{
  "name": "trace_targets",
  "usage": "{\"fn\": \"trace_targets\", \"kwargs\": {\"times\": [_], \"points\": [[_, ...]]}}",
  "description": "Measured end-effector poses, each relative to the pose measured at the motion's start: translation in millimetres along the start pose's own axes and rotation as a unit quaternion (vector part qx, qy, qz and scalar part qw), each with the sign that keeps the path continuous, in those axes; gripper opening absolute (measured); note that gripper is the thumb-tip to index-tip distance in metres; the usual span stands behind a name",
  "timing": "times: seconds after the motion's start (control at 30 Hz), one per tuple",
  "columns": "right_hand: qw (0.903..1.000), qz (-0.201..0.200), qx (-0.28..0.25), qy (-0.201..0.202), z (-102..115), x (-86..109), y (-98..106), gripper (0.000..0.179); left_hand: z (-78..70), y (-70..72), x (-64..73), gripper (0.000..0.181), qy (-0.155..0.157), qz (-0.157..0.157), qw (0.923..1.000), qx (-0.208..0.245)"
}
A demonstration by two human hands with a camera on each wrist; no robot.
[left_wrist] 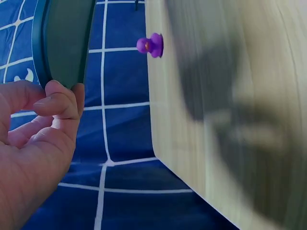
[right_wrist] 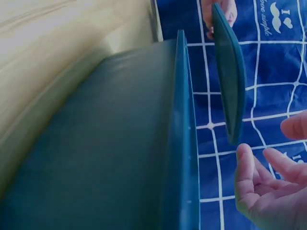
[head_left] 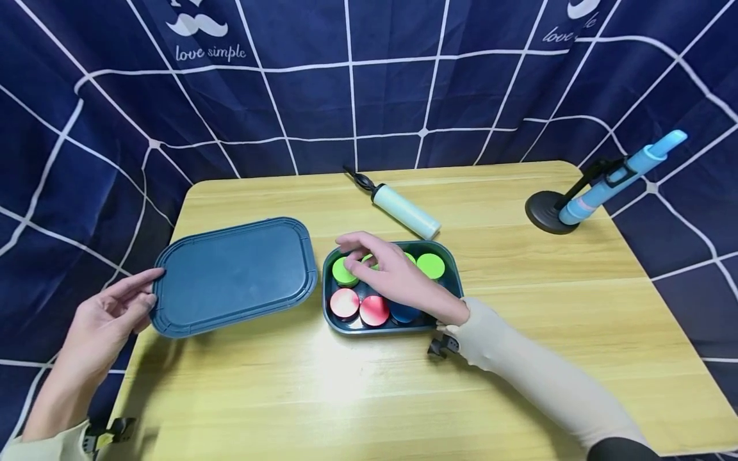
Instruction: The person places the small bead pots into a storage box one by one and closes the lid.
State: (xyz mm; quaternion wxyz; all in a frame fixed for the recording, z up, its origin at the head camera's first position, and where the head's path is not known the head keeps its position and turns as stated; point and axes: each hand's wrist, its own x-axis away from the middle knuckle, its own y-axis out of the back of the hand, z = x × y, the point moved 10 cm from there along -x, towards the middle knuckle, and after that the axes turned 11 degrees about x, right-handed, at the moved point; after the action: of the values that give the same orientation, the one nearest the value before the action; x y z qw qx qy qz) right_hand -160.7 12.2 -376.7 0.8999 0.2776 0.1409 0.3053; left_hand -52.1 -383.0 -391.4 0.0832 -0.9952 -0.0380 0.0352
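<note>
My left hand [head_left: 106,326] pinches one short end of a dark teal lid [head_left: 233,275], thumb below and fingers above. The lid is raised above the table, as its shadow shows. Over a dark teal box [head_left: 369,331] hangs my right hand [head_left: 398,272], fingers loosely bent and holding nothing visible. Inside the box are several round tubs with green tops [head_left: 430,266], two with red tops [head_left: 374,310] and one blue round piece [head_left: 405,313]. My right hand and wrist partly cover them. In the right wrist view, the box's wall [right_wrist: 115,143] hides its contents.
Behind the box lies a light-blue hand pump [head_left: 406,211] with a black nozzle. A light-blue tube [head_left: 611,186] on a round black stand is at the back right. A small purple duck figure [left_wrist: 152,45] sits near the table edge in the left wrist view.
</note>
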Motion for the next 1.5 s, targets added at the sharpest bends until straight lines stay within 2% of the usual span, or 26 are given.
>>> {"fn": "trace_targets", "kwargs": {"times": [0.13,0.23,0.4,0.53,0.8,1.07,1.3,1.5], "points": [[0.9994,0.007,-0.024,-0.025,-2.2,-3.2,-8.5,0.045,-4.5,-15.2,-6.6,0.043,-0.007,0.017,0.9998,-0.001],[0.9984,0.006,-0.044,-0.034,-3.5,-5.5,-13.9,0.046,-6.0,-22.6,-9.7,0.043,-0.015,0.018,0.9997,-0.010],[0.9963,-0.012,-0.078,-0.033,-2.7,-9.3,-17.2,0.047,-7.0,-33.9,-15.4,0.045,-0.023,0.021,0.9994,-0.013],[0.9954,-0.029,-0.084,-0.037,-3.5,-8.2,-15.2,0.044,-7.2,-45.3,-20.9,0.045,-0.020,0.032,0.9993,-0.008],[0.9923,-0.073,-0.086,-0.051,-9.9,-1.5,-1.8,0.035,-8.9,-61.3,-28.2,0.044,-0.034,0.039,0.9987,0.000],[0.9902,-0.087,-0.095,-0.055,-17.8,2.6,12.5,0.031,-2.4,-73.7,-27.6,0.045,-0.050,0.016,0.9986,-0.006],[0.9861,-0.110,-0.104,-0.069,-28.3,12.4,34.6,0.029,1.0,-96.9,-36.1,0.042,-0.045,0.020,0.9988,0.004],[0.9850,-0.126,-0.088,-0.078,-37.2,23.5,52.8,0.026,5.6,-116.5,-44.1,0.042,-0.034,0.031,0.9988,0.016]]}}
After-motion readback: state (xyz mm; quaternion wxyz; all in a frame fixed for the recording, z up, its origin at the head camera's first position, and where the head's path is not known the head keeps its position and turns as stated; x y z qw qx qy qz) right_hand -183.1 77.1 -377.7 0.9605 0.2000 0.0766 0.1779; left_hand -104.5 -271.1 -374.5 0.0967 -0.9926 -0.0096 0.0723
